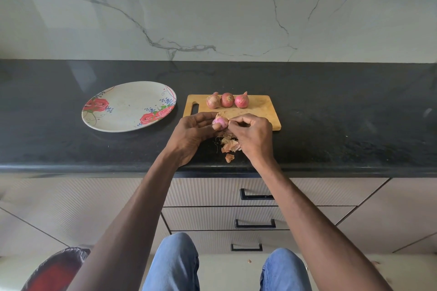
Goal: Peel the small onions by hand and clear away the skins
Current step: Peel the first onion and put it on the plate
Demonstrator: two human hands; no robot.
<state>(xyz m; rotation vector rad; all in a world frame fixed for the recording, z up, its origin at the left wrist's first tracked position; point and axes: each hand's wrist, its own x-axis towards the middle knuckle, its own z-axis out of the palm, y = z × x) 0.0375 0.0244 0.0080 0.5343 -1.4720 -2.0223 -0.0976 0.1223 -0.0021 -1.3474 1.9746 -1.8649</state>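
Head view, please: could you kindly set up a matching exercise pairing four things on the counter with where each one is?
Things:
1. floral plate
2. three unpeeled onions
3. half-peeled onion
4. loose skins

Places:
A. held between both hands
B. in a row at the back of the cutting board
C. on the counter below the hands
D. left of the cutting board

Pairs: 1-D, 2-B, 3-A, 4-C
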